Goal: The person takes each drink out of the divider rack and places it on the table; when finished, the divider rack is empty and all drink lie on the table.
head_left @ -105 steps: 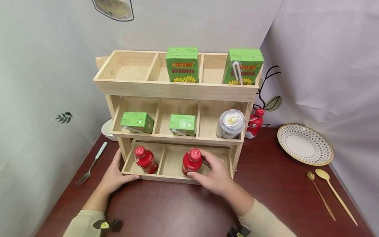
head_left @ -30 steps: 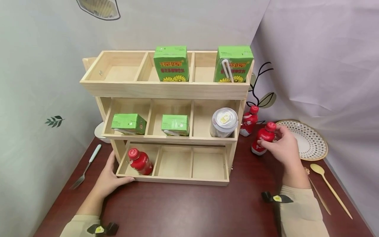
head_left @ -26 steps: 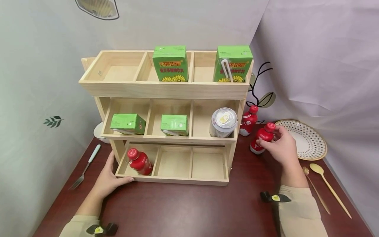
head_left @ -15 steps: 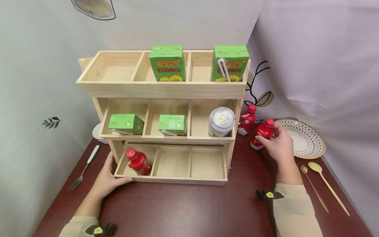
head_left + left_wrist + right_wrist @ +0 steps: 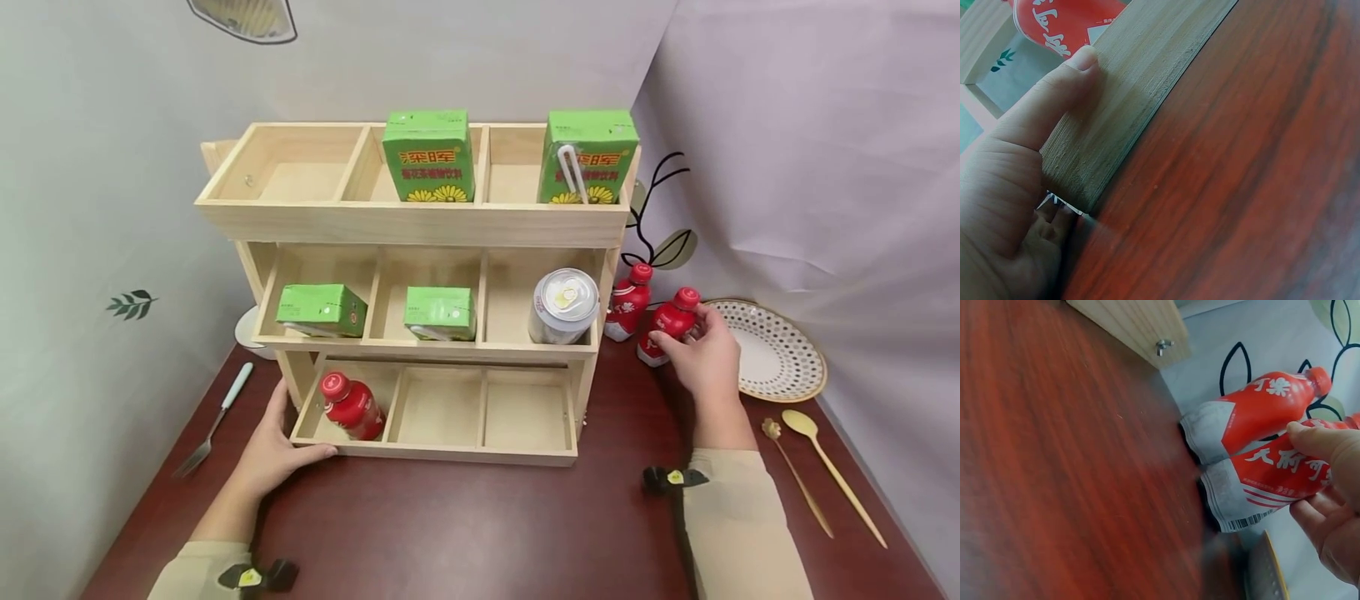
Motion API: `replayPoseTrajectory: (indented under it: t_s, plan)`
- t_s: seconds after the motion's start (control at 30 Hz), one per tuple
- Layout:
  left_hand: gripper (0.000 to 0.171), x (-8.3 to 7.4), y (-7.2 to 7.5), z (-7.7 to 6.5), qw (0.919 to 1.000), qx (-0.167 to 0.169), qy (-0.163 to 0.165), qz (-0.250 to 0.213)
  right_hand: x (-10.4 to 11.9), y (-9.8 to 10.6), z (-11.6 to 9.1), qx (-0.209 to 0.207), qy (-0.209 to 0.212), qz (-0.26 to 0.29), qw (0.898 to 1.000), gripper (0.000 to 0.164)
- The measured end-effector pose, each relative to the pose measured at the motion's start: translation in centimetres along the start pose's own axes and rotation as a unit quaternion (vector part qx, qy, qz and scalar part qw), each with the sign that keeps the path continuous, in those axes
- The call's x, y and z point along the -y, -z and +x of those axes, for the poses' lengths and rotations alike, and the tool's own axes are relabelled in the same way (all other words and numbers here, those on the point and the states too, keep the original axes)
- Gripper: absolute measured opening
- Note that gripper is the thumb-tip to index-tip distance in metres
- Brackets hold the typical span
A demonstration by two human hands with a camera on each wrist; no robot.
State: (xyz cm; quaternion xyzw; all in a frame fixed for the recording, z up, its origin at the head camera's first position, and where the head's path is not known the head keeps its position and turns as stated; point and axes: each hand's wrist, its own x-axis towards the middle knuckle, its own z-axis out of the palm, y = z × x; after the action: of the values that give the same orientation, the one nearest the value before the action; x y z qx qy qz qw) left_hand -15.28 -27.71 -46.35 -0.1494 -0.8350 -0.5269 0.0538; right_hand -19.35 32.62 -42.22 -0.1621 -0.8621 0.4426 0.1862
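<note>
My right hand holds a red cola bottle between thumb and fingers, upright on the table to the right of the wooden shelf. A second red bottle stands close beside it, against the shelf's side; in the right wrist view the two bottles overlap. At the shelf's lower left corner, my left hand grips the bottom tier, its thumb along the front board and the other fingers round the side. Another red bottle leans in the bottom tier's left compartment.
Green drink cartons sit on the top and middle tiers, with a silver can at middle right. A dotted plate, a gold spoon and a flower-ended stirrer lie right. A fork and white bowl are left.
The right hand has carried the bottle from the bottom tier's middle compartment to the table on the right, then slightly back beside the other bottle. The left hand keeps its grip.
</note>
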Motion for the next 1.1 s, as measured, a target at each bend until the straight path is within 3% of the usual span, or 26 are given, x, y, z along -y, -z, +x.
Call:
replayPoseTrajectory:
  t_s: [0.4, 0.63, 0.87, 1.1]
  plan:
    - [0.127, -0.1, 0.0, 0.0, 0.9998, -0.005, 0.002, 0.017, -0.2, 0.4, 2.5, 0.005, 0.026, -0.052, 0.998, 0.08]
    - [0.127, 0.0, 0.2, -0.2, 0.9997, -0.008, -0.001, 0.022, 0.0, 0.5, 3.3, 0.025, 0.011, -0.059, 0.998, 0.084]
    - [0.126, 0.0, 0.0, -0.1, 1.0, 0.0, -0.002, -0.006, 0.2, 0.6, 4.2, 0.033, 0.031, -0.074, 0.996, 0.079]
    - [0.126, 0.0, 0.0, -0.1, 0.9999, -0.008, -0.006, 0.011, 0.2, 0.6, 4.6, 0.035, 0.025, -0.093, 0.995, 0.078]
